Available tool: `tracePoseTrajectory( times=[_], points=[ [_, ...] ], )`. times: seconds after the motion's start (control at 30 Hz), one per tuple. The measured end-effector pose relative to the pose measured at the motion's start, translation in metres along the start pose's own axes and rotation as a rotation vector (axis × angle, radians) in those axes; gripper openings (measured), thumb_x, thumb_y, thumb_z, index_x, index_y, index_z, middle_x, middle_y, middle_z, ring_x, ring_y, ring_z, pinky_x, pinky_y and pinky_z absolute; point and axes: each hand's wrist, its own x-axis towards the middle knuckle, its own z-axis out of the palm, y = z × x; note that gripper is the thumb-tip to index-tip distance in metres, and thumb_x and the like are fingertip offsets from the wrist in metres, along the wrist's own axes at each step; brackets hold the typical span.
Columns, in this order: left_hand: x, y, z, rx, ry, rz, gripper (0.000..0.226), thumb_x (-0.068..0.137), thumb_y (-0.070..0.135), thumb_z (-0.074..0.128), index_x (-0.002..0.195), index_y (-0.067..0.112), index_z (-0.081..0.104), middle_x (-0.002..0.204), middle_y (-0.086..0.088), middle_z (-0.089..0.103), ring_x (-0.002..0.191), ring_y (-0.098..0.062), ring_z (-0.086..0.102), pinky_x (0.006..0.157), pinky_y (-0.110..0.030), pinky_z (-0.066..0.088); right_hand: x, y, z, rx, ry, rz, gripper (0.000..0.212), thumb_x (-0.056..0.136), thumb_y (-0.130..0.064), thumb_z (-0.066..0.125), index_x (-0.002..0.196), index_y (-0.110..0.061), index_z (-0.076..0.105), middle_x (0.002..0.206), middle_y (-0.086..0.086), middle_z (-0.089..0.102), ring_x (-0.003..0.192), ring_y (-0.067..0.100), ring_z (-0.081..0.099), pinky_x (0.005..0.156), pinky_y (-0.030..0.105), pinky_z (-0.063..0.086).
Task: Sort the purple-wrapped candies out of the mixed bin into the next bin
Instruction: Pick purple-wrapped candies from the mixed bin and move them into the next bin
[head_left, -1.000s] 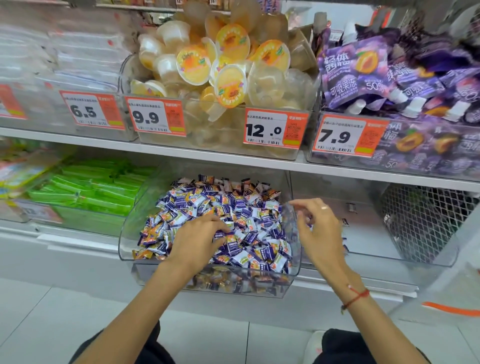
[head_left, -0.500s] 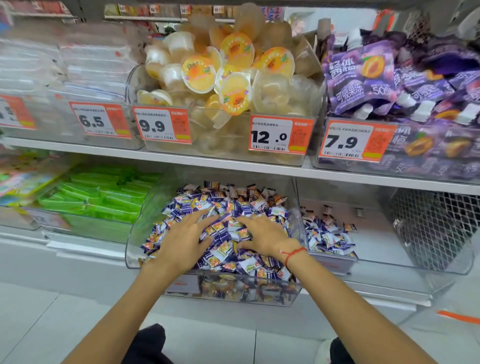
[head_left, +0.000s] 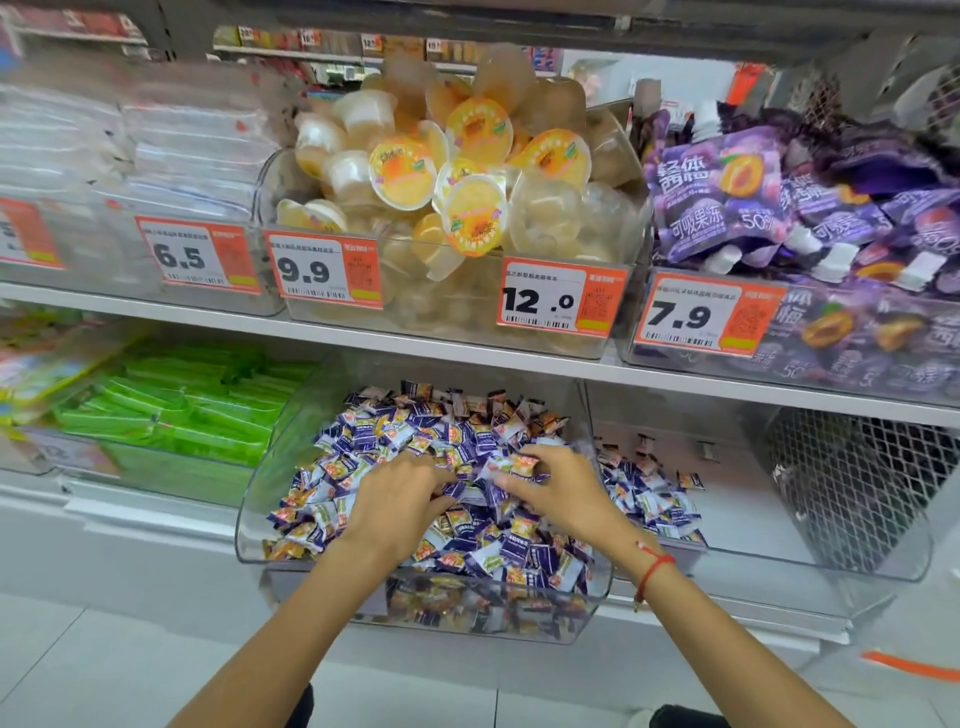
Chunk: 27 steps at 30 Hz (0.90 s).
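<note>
Head view: tags read 6.5, 9.9, 12.0, 7.9. My left hand (head_left: 397, 501) and right hand (head_left: 558, 491) curl into mixed bin (head_left: 249, 525), fingers among purple-wrapped candies (head_left: 467, 436); actual grasp unclear.

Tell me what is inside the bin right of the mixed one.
A small heap of wrapped candies lies at the left of the next bin; the right hand covers its near-left corner.

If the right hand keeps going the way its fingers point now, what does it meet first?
Probably the left hand: the right hand points leftward across the candy pile in the mixed bin, fingertips nearly meeting; depth is unclear.
</note>
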Motion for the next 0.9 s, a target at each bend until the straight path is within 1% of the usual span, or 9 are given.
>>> tracePoseTrajectory(
  times=[0.03,0.1,0.23,0.4,0.5,0.6,0.7,0.83,0.9],
  points=[
    [-0.002,-0.003,0.001,-0.041,0.012,-0.003,0.035,0.095,0.042,0.051,0.127,0.029,0.057,0.115,0.01,0.06,0.111,-0.012,0.05,0.081,-0.026,0.044,0.001,0.002,-0.001,0.092,-0.013,0.06,0.062,0.087,-0.048,0.061,0.134,-0.01,0.051,0.13,0.005,0.057,0.106,0.023,0.062,0.091,0.034,0.05],
    [-0.006,-0.007,0.001,-0.11,0.044,0.0,0.036,0.096,0.042,0.049,0.128,0.028,0.057,0.125,0.012,0.055,0.117,-0.01,0.044,0.089,-0.025,0.041,0.002,0.002,-0.002,0.341,-0.045,0.145,0.064,0.087,-0.045,0.062,0.14,-0.014,0.044,0.14,0.003,0.047,0.097,0.022,0.067,0.083,0.039,0.057],
    [-0.01,-0.004,-0.008,-0.308,0.077,-0.046,0.034,0.095,0.041,0.051,0.126,0.028,0.057,0.129,0.01,0.056,0.12,-0.008,0.046,0.091,-0.025,0.04,-0.007,-0.011,-0.015,0.567,-0.036,0.126,0.038,0.092,-0.033,0.06,0.123,-0.012,0.056,0.116,0.006,0.061,0.091,0.019,0.065,0.058,0.021,0.054],
    [-0.016,0.01,-0.008,-0.318,-0.047,0.011,0.034,0.096,0.045,0.049,0.126,0.031,0.054,0.118,0.009,0.064,0.092,-0.009,0.06,0.077,-0.027,0.043,-0.04,0.003,-0.045,0.505,0.247,-0.045,0.005,0.091,-0.023,0.062,0.094,-0.02,0.063,0.077,0.001,0.069,0.064,0.011,0.063,0.048,0.017,0.044],
    [-0.016,0.018,-0.001,-0.261,-0.058,0.068,0.033,0.095,0.045,0.05,0.124,0.032,0.056,0.118,0.01,0.064,0.106,-0.009,0.058,0.097,-0.027,0.037,-0.053,0.038,-0.066,0.268,0.479,-0.02,0.003,0.09,-0.026,0.063,0.089,-0.023,0.063,0.07,-0.002,0.067,0.059,0.01,0.057,0.05,0.022,0.043],
    [-0.015,0.026,0.007,-0.116,-0.03,0.116,0.032,0.095,0.043,0.05,0.125,0.032,0.056,0.124,0.012,0.061,0.117,-0.009,0.052,0.107,-0.026,0.027,-0.048,0.081,-0.078,0.029,0.557,0.078,0.012,0.088,-0.032,0.066,0.09,-0.02,0.065,0.072,-0.004,0.067,0.064,0.014,0.061,0.058,0.034,0.049],
    [-0.013,0.032,0.011,0.031,0.009,0.09,0.033,0.096,0.041,0.05,0.127,0.031,0.056,0.125,0.012,0.059,0.116,-0.009,0.053,0.103,-0.026,0.031,-0.033,0.105,-0.077,-0.064,0.458,0.179,0.02,0.081,-0.027,0.075,0.097,-0.016,0.069,0.091,0.003,0.072,0.079,0.018,0.065,0.071,0.034,0.053],
    [-0.009,0.032,0.012,0.044,-0.008,0.042,0.035,0.096,0.044,0.049,0.128,0.032,0.054,0.13,0.014,0.055,0.119,-0.008,0.05,0.103,-0.027,0.032,-0.023,0.106,-0.07,-0.138,0.069,0.194,0.049,0.082,-0.021,0.075,0.128,-0.017,0.059,0.131,0.006,0.058,0.118,0.023,0.054,0.098,0.03,0.04],
    [-0.01,0.029,0.013,-0.001,0.005,0.046,0.035,0.095,0.044,0.049,0.128,0.033,0.055,0.129,0.015,0.055,0.119,-0.007,0.049,0.102,-0.027,0.033,-0.026,0.102,-0.065,-0.16,0.06,0.189,0.047,0.086,-0.02,0.07,0.131,-0.02,0.056,0.137,0.004,0.054,0.126,0.022,0.048,0.102,0.029,0.036]
  ],
)
